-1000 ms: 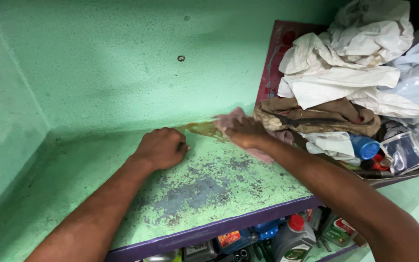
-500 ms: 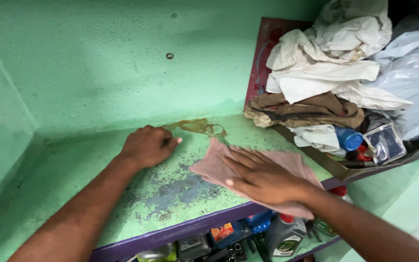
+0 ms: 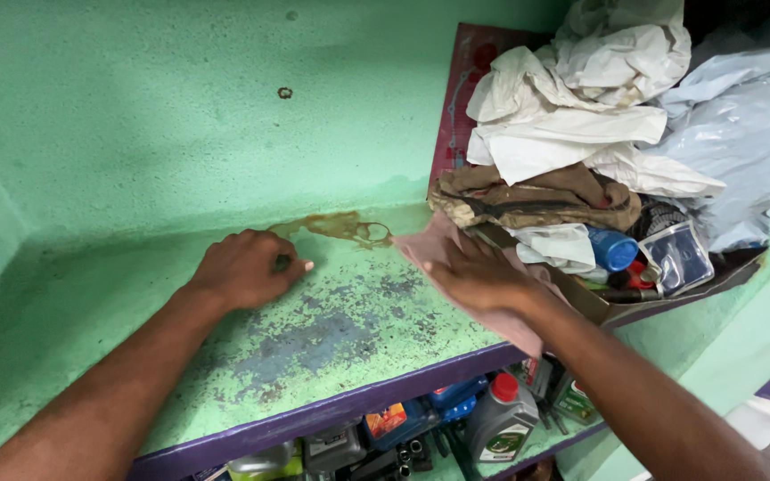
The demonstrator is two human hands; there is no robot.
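While the right hand (image 3: pixel 479 272) presses flat, fingers spread, on a pink cloth (image 3: pixel 501 303), that cloth lies on the green shelf (image 3: pixel 91 303) just right of a brown stain (image 3: pixel 345 227). Left of the stain, the left hand (image 3: pixel 247 267) rests curled on the shelf, holding nothing visible.

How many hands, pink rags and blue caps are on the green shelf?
Hands: 2, the left hand and the right hand
Pink rag: 1
Blue cap: 1
Total: 4
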